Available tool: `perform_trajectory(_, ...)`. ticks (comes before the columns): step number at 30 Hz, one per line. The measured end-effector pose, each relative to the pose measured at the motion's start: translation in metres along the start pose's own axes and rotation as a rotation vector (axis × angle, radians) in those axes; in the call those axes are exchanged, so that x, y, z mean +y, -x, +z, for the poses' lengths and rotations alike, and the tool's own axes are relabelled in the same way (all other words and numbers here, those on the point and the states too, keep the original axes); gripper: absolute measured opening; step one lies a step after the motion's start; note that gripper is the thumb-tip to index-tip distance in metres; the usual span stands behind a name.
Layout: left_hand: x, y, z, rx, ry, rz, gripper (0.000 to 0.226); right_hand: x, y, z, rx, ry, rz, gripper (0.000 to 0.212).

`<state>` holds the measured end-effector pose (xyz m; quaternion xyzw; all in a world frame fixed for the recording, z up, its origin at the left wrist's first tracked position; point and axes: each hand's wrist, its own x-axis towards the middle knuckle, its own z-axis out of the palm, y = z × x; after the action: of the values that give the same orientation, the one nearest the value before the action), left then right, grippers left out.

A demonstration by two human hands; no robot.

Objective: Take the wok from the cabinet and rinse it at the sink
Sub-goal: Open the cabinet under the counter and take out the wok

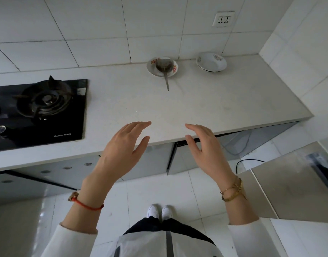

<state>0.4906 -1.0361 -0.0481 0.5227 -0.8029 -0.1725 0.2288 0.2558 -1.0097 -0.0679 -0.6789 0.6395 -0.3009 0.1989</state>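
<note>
Neither a wok nor a sink shows in this view. My left hand (122,149) and my right hand (205,151) hover side by side over the front edge of the white counter (196,108), palms facing each other, fingers straight, holding nothing. Below the counter run grey cabinet doors (152,164); the door on the right (192,158) stands slightly ajar, with a dark gap along its top edge.
A black gas hob (42,112) is set into the counter at the left. At the back stand a plate with a metal spatula (162,66) and an empty white bowl (211,62). A steel surface (289,182) juts in at the right. White floor tiles lie below.
</note>
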Motion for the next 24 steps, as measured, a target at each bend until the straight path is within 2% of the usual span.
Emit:
perform_trajectory(17, -0.014, 0.008, 0.029, -0.129, 0.003, 0.032, 0.04, 0.023, 0.035, 0.02, 0.052, 0.0, 0.085, 0.038)
perform_trajectory(24, -0.039, 0.025, 0.082, -0.116, 0.015, 0.054, 0.04, 0.066, 0.051, 0.057, 0.101, -0.004, 0.098, 0.034)
